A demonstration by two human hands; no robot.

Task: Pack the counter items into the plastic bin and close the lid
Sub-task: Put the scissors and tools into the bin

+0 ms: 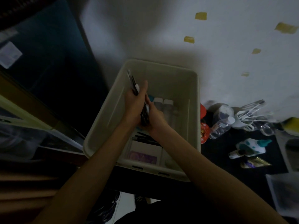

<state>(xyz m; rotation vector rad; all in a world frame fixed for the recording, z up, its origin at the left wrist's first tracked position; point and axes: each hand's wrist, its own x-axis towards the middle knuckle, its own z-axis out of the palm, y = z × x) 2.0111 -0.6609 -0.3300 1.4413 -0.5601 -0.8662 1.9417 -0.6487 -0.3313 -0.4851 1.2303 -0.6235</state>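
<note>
A pale plastic bin (193, 120) stands open on the dark counter. Above its middle, my left hand (135, 103) and my right hand (156, 118) both grip a bundle of dark pens or utensils (134, 83), whose tips stick up past my left thumb. Inside the bin lie two clear bottles with white caps (163, 105), a blue-capped item (151, 97), more dark sticks (145, 138) and a white box with a purple label (143, 156). I cannot see a lid.
To the right of the bin the counter holds a red-lidded container (203, 111), a clear water bottle (220, 127), a white cup of plastic cutlery (246, 118), a teal-and-white toy (251, 147) and a shiny wrapper (252, 164). A dark cabinet stands left; a white wall behind.
</note>
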